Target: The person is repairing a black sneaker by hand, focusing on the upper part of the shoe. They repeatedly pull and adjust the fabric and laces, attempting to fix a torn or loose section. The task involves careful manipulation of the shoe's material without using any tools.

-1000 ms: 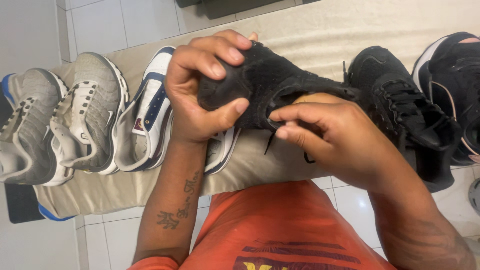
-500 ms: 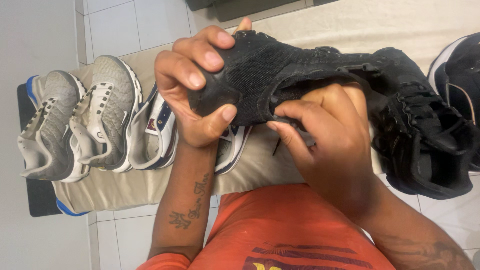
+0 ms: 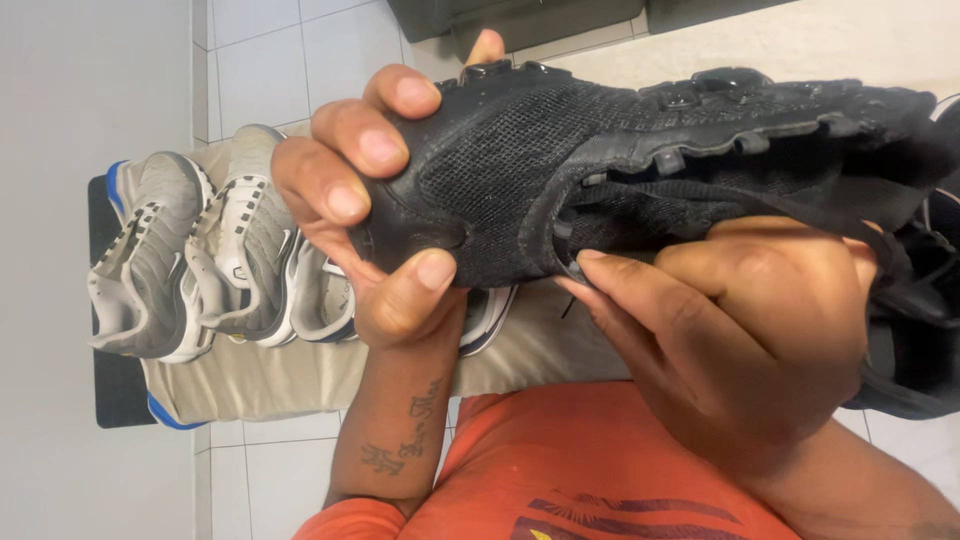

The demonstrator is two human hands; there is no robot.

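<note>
— What's different from a second ago?

— The black mesh sneaker (image 3: 640,170) has come up much closer to the camera. It now fills the upper middle and right of the frame, where before it sat smaller, with more of the row of shoes showing behind it.

— How is it held?

— The left hand (image 3: 375,210) is clamped around the toe, fingers curled over the top and thumb pressed against the underside. The right hand (image 3: 740,340), at the lower right, has its fingertips pinching the black lace (image 3: 575,262) by the eyelets; earlier the fingers sat further out along the shoe.

— So the work has shifted to the lacing?

— It looks that way: the grip is tighter and the shoe is lifted clear of the cloth-covered surface (image 3: 320,375).

— And the rest?

— The grey sneakers (image 3: 190,260) lie at the left edge, pushed further left in the frame. Another black shoe (image 3: 915,340) shows at the right edge.
</note>
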